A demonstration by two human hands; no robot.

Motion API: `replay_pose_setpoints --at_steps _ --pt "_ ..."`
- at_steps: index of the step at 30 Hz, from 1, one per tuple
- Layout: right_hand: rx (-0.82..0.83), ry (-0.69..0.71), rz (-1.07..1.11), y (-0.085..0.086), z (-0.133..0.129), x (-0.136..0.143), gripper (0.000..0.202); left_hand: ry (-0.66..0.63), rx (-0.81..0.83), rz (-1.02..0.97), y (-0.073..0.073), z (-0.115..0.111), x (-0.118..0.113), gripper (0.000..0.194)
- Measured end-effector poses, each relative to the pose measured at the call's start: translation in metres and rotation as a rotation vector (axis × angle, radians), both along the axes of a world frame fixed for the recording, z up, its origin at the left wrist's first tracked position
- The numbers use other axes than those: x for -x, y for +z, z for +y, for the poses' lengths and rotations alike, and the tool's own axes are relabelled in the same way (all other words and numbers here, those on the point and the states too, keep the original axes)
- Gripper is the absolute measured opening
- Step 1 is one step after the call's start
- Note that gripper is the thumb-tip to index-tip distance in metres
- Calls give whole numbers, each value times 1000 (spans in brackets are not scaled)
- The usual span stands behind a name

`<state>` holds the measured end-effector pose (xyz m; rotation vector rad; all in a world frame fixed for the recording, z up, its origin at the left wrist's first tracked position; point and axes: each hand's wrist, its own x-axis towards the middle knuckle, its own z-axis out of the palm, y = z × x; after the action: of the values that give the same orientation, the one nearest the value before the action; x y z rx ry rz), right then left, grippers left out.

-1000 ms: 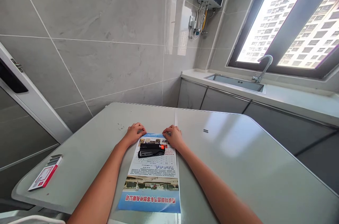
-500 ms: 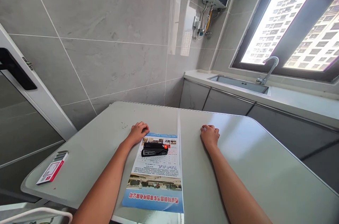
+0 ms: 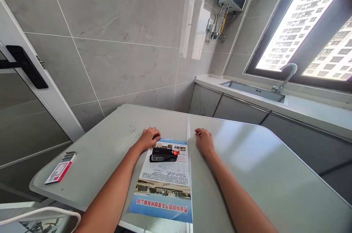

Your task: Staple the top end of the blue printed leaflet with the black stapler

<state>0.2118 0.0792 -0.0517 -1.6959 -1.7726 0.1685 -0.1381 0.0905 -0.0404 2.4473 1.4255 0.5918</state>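
A black stapler (image 3: pixel 164 155) with an orange-red mark at one end lies across a printed leaflet (image 3: pixel 162 196), which appears upside down to me. My left hand (image 3: pixel 150 137) rests at the leaflet's far left corner. Its fingers are curled in, with a dark gap under them and no object visible inside. Just right of the leaflet's far right corner, my right hand (image 3: pixel 205 139) is over the table, fingers loosely bent and pointing left. It holds nothing that I can see, and neither hand touches the stapler.
The pale table (image 3: pixel 242 174) has a seam down its middle. On its left side lies a red-and-white package (image 3: pixel 61 168). A white cable (image 3: pixel 49 209) crosses the lower left corner. Behind stand a counter with a sink (image 3: pixel 253 91) and a door with a black handle (image 3: pixel 29 66).
My right hand has moved left, towards the leaflet, and its fingers have loosened. My left hand stays at the leaflet's corner. The whole view has shifted slightly.
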Motion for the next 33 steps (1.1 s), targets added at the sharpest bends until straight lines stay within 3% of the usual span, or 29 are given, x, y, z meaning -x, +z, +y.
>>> replay_pose_setpoints --at_steps 6,11,16,20,24,27,33 --pt "44 255 -5 8 34 92 27 -28 13 16 2 -1 -1 11" --pt "96 354 4 16 65 124 22 -38 24 36 4 -3 -1 14" --pt "64 310 66 25 56 97 22 -48 39 18 4 -3 -2 14" --pt "69 189 127 22 19 49 36 -54 52 -16 2 -2 -1 14" --pt "144 241 164 15 -15 18 37 -53 61 -35 -1 0 -2 16" --pt "179 274 186 13 -23 15 37 -47 68 -40 -1 0 -2 15" --pt "217 314 203 14 -12 35 39 -39 74 -38 2 -3 -1 15"
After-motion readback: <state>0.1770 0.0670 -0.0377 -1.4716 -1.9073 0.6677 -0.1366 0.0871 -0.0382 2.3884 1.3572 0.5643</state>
